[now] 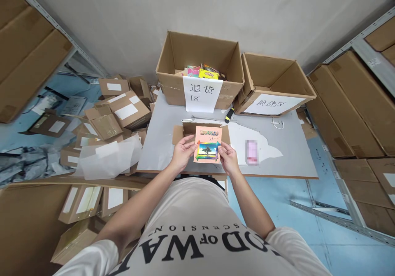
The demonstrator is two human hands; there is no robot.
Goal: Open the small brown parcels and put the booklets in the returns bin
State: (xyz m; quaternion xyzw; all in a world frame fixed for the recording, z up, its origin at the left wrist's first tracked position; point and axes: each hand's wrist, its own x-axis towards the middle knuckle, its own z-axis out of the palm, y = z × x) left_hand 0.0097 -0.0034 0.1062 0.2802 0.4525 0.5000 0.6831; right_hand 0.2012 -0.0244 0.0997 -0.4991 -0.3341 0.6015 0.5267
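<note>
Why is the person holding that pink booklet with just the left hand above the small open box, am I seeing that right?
Not quite. The head view shows both hands on the pink booklet: left hand and right hand grip its sides, above the small open box.

We read two paper signs. The white sheet (202,94) taped to the front of the larger carton (200,68) says 退货区 in black handwriting. The white sheet (271,103) on the front of the neighbouring carton (273,82) says 换货区. The pink booklet (207,144) in our hands carries a colourful title line across its top, too small for us to make out. Across our white shirt (197,239), seen upside down, run large black letters "OD of WA" and smaller ones "SCENSION".
</note>
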